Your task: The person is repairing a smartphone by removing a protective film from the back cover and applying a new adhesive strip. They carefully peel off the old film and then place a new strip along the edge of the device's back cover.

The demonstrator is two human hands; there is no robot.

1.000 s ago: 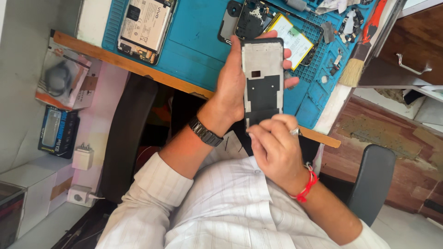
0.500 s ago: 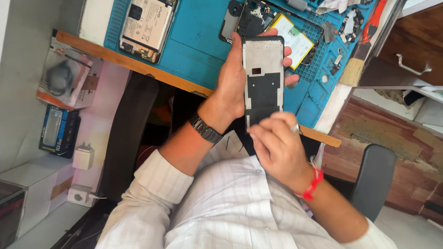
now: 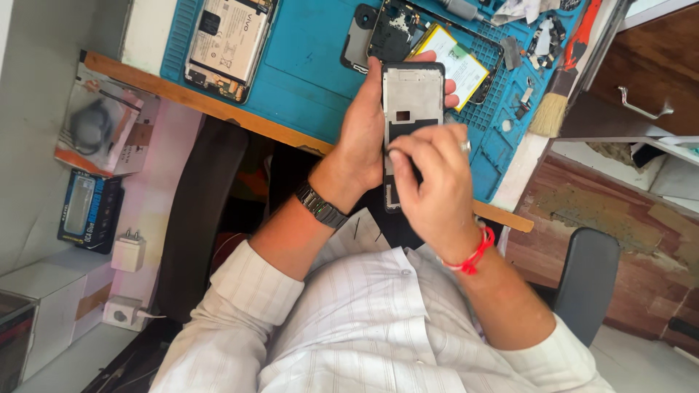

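I see the left hand (image 3: 368, 135) gripping the phone frame (image 3: 412, 109) by its edges, raised above the blue mat (image 3: 313, 65) on the tabletop (image 3: 211, 105), steadying it. The right hand (image 3: 433, 182) is pinched narrow, fingertips pressing the frame's middle.

The right hand (image 3: 431, 182) covers the lower half of the phone frame (image 3: 412, 102), so whatever its fingertips press there stays unseen. The left hand (image 3: 368, 135) hides the frame's left edge. The opened phone (image 3: 227, 44) on the blue mat (image 3: 313, 65) is cut off by the top edge, as are the tools around the brush (image 3: 557, 98). Small parts on the mat's grid are too tiny to identify.
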